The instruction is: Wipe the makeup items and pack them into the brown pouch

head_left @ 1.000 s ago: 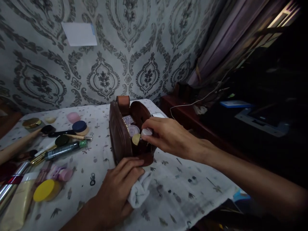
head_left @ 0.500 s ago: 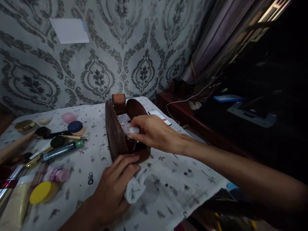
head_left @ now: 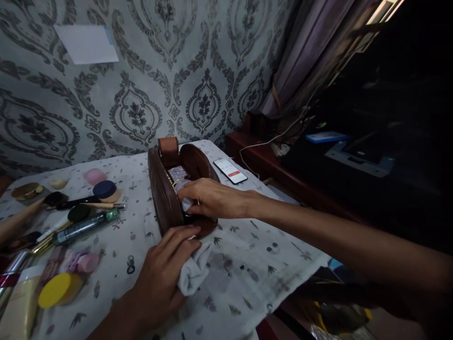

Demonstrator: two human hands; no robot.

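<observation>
A brown bag stands unzipped on the patterned cloth, its lid folded back. My right hand reaches into its opening, fingers closed round a small clear-and-white container whose lower part is hidden. Behind that container, a glittery silver item shows inside the bag. My left hand rests against the bag's near end. Its fingers are curled over a crumpled white cloth.
Left of the bag lie makeup items: a yellow-lidded jar, a green-capped tube, a pink sponge, a blue-lidded jar and brushes. A phone lies behind my right wrist. A white cable crosses the brown furniture.
My right hand has moved deeper into the bag with the container, whose white end is now mostly covered. The view has shifted slightly right, and more of the phone shows.
</observation>
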